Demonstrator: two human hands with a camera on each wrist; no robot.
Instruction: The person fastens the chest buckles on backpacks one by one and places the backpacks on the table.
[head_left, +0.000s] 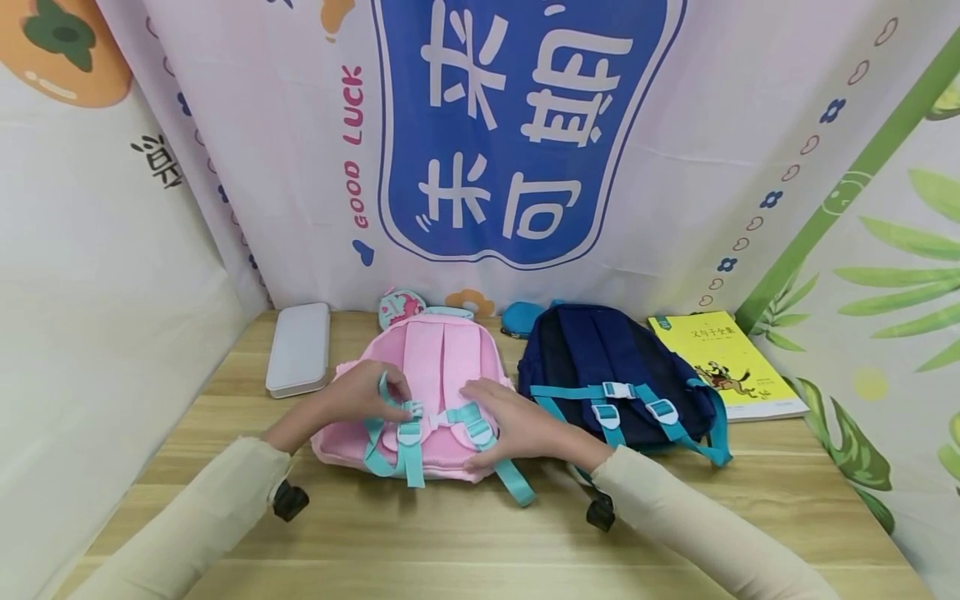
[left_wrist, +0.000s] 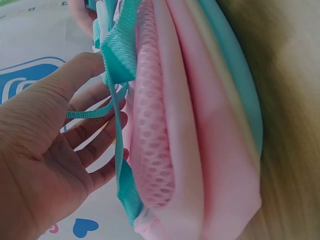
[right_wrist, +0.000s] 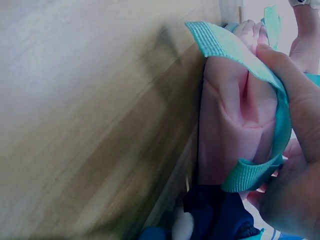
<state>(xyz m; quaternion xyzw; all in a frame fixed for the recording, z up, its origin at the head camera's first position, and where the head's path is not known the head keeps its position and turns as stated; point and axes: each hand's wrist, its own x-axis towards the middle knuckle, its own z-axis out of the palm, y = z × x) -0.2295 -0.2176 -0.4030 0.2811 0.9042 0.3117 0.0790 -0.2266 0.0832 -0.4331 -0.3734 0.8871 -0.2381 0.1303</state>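
A pink backpack (head_left: 423, 358) with turquoise straps lies on the table, its strap side up. My left hand (head_left: 367, 393) pinches a turquoise strap (left_wrist: 121, 47) by its pale buckle piece (head_left: 414, 408), at the left of the backpack. Beside it a whitish buckle piece (head_left: 437, 419) lies on the pink fabric, joined to the right-hand strap. My right hand (head_left: 521, 422) rests on the backpack's right side, thumb and fingers spread wide about the right strap (right_wrist: 277, 95). Its fingertips are partly hidden behind the webbing in the right wrist view.
A navy backpack (head_left: 600, 350) with teal straps lies right of the pink one. A yellow book (head_left: 738, 358) is at the far right, a white box (head_left: 300, 346) at the left. Small pouches (head_left: 401, 308) lie at the back, against a printed cloth wall (head_left: 300, 167).
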